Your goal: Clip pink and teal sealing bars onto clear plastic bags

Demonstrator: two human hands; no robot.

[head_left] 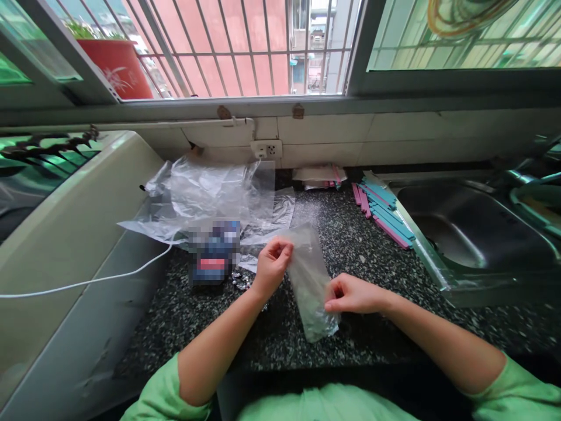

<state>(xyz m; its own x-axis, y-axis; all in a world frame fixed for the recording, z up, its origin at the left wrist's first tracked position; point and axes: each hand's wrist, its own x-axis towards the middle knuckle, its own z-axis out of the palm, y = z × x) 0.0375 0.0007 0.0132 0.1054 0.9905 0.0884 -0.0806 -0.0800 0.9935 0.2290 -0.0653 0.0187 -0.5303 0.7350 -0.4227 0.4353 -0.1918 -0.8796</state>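
From where I stand, the person has a long, clear plastic bag (309, 275) over the middle of the dark speckled counter (272, 348). Its long axis runs from the back edge towards the front edge, slanting a little, so the far end leans left and the near end points at the front edge, slightly right. I can't tell whether that near end touches the stone.

The left hand (272, 266) pinches the bag's left side close to the far end; the right hand (354, 293), thumb and fingers closed, grips its right side lower down. Left of the bag lie small shiny bits (240, 280), with a heap of loose plastic (210, 187) towards the back-left corner. Teal and pink strips (388, 210) fan out beside the sink (473, 228) on the right.
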